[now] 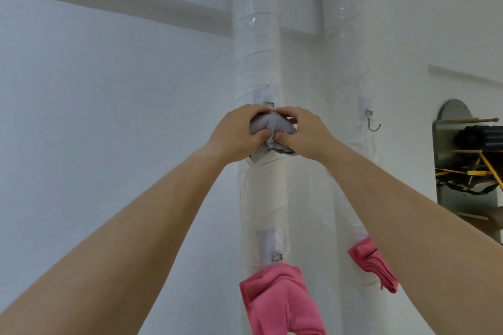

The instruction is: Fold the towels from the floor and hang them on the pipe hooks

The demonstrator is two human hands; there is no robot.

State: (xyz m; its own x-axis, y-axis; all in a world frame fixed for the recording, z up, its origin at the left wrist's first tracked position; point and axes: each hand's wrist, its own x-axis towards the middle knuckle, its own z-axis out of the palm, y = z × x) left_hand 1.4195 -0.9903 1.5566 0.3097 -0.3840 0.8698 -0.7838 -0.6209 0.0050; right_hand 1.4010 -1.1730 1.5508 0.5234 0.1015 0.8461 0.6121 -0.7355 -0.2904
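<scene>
I am watching both hands meeting at the centre of the frame. The left hand (236,133) is gripping the grey towel (272,124), fingers curled over its top and thumb pressing in from below. The right hand (302,133) is clamping the same bundle from the other side, fingers curled round it, its thumb just beside the left one. The towel is sitting bunched against the left pipe (255,35), just under the upper hook (269,103); whether it is catching on that hook I cannot tell. Lower down this pipe a pink towel (275,299) is hanging below a second hook (277,256). On the right pipe (343,35) a bare hook (374,125) is showing, and another pink towel (373,264) is hanging at lower right.
</scene>
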